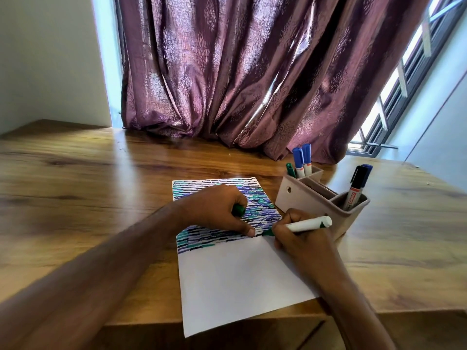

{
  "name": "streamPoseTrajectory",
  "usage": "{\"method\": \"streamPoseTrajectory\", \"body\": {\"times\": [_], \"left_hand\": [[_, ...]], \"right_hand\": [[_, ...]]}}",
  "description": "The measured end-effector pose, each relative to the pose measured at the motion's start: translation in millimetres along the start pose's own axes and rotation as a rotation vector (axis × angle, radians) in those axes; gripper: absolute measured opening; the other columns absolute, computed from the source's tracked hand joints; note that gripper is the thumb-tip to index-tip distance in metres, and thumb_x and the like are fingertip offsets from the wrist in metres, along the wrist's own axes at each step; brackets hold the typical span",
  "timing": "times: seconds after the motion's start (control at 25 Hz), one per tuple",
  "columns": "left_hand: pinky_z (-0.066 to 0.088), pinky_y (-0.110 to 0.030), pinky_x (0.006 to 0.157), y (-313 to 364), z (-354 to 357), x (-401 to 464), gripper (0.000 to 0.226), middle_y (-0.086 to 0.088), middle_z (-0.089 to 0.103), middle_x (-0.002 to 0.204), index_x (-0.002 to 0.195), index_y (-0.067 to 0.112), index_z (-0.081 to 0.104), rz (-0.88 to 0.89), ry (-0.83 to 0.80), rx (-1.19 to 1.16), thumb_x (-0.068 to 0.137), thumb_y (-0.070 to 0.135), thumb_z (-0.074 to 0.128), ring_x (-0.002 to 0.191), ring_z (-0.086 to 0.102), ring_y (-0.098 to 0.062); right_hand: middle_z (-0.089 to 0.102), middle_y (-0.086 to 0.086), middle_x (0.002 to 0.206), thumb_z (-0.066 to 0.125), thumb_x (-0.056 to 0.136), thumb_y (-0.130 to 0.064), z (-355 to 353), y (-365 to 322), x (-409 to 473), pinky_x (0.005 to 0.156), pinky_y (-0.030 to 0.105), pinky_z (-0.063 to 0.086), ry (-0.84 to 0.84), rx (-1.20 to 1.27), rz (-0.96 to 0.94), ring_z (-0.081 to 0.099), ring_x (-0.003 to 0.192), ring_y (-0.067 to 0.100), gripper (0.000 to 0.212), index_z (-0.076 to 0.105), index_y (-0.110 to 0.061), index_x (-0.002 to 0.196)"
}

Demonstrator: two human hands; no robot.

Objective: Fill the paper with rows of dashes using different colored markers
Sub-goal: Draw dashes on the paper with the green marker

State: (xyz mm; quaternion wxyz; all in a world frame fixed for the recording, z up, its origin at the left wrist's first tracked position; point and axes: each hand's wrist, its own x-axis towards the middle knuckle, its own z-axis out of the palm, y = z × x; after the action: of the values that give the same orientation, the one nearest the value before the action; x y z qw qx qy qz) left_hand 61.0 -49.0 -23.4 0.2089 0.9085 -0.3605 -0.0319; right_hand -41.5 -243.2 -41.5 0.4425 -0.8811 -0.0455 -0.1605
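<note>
Two bare hands work over a sheet of white paper (242, 274) lying on a wooden surface (75, 173). Roughly the upper half of the sheet is filled with tight rows of short dashes in teal, blue, purple and black; the lower half is blank.

At the sheet's right edge, the right hand (300, 238) has its fingers curled tight round a white-barrelled green marker (303, 226), with the green tip touching the paper just at the bottom of the filled area. Resting on the dashed rows, the left hand (219, 210) holds the sheet down, its fingers closed round a small green object (238, 210), probably the marker's cap.

Just beside the paper's upper right corner stands a beige, compartmented marker holder (303, 198) containing blue, green and black markers.

Judging by the tip's position, the step in hand is a green row of dashes at the boundary between filled and blank paper. The next move seems to call for short, even strokes along this row while the left hand steadies the sheet.
</note>
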Motion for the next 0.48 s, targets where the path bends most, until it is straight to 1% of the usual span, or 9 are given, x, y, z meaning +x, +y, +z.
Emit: {"method": "streamPoseTrajectory", "body": {"times": [0.08,0.28,0.4,0.48], "left_hand": [[0.036,-0.028,0.055,0.1,0.2,-0.2,0.044,0.006,0.055,0.063,0.071,0.021,0.057,-0.007,0.001,-0.005,0.072,0.061,0.075,0.059,0.048,-0.010],[0.039,-0.030,0.057,0.9,-0.3,-0.7,0.046,0.002,0.060,0.069,0.077,0.017,0.062,-0.022,-0.003,-0.007,0.072,0.061,0.075,0.062,0.051,-0.012],[0.039,-0.029,0.057,2.1,-0.3,-1.5,0.043,0.004,0.059,0.068,0.074,0.020,0.060,-0.032,-0.011,-0.004,0.072,0.060,0.075,0.063,0.051,-0.011],[0.039,-0.029,0.057,3.1,-0.9,-1.7,0.042,0.004,0.059,0.071,0.074,0.022,0.060,-0.038,-0.017,-0.001,0.073,0.061,0.075,0.065,0.053,-0.011]], "right_hand": [[0.062,-0.009,0.070,0.067,0.085,-0.011,-0.9,0.9,-0.1,0.049,0.015,0.046,-0.001,0.013,-0.016,0.060,0.064,-0.002,0.010,0.060,-0.017,0.082],[0.062,-0.009,0.069,0.066,0.086,-0.010,-2.1,0.8,1.8,0.051,0.011,0.048,-0.012,0.002,-0.017,0.060,0.064,-0.004,0.009,0.060,-0.016,0.082],[0.062,-0.008,0.068,0.065,0.086,-0.010,-3.0,-1.7,0.3,0.051,0.012,0.048,-0.008,0.008,-0.021,0.060,0.064,-0.004,0.019,0.057,-0.023,0.075],[0.060,-0.010,0.068,0.066,0.086,-0.010,-3.3,-3.5,0.4,0.052,0.010,0.048,-0.005,-0.015,-0.041,0.060,0.066,-0.007,0.027,0.053,-0.029,0.071]]}}
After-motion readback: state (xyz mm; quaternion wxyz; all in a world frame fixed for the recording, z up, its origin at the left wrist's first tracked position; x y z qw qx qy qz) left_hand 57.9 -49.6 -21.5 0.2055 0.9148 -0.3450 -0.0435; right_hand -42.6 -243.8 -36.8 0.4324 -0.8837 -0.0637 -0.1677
